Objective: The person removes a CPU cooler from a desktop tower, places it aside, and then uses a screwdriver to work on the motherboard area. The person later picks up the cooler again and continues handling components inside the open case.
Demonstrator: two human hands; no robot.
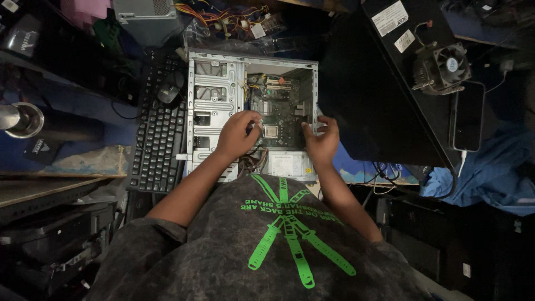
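Observation:
An open grey computer case lies on its side in front of me, its green motherboard exposed. My left hand rests inside the case, fingers curled beside the square silver processor. My right hand grips the case's right edge next to the board, fingers bent over the metal rim. Whether either hand pinches a small part is hidden. The power supply sits at the near end of the case, between my forearms.
A black keyboard and a mouse lie left of the case. A black case panel lies to the right, with a cooler fan and a phone on it. Loose coloured cables sit behind the case.

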